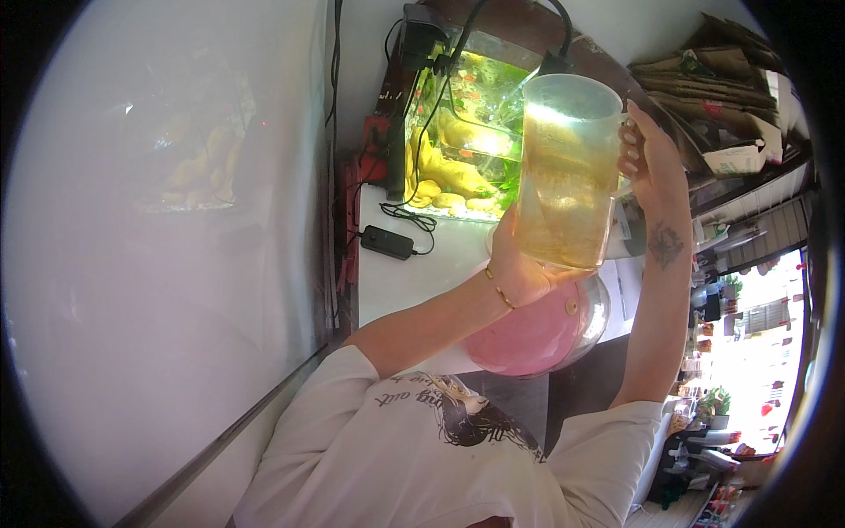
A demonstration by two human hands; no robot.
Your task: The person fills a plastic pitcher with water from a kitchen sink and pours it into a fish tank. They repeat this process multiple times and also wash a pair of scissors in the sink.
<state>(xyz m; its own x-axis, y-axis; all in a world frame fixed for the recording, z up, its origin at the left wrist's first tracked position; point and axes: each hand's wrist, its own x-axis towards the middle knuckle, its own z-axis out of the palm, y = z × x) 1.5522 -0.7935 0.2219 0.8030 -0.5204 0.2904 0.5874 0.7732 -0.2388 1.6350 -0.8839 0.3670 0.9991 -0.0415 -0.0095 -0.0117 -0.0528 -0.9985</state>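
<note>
A tall translucent plastic pitcher [566, 178] with cloudy yellowish liquid in it is held up before me, slightly tilted. My right hand [650, 148] is closed around its handle. Beneath its base, my left hand [521, 270] supports it with the palm, the thumb up along the side. Behind the pitcher stands a lit glass aquarium [455, 132] with yellow stones, green plants and small orange-red fish. The pitcher hides the tank's right part.
A black power adapter [387, 243] with a coiled cable lies on the white tabletop [396, 290]. Below my left forearm rests a pink helmet [521, 330] with a clear visor. Flattened cardboard boxes [719, 99] are stacked at right. A glossy white panel [165, 264] rises at left.
</note>
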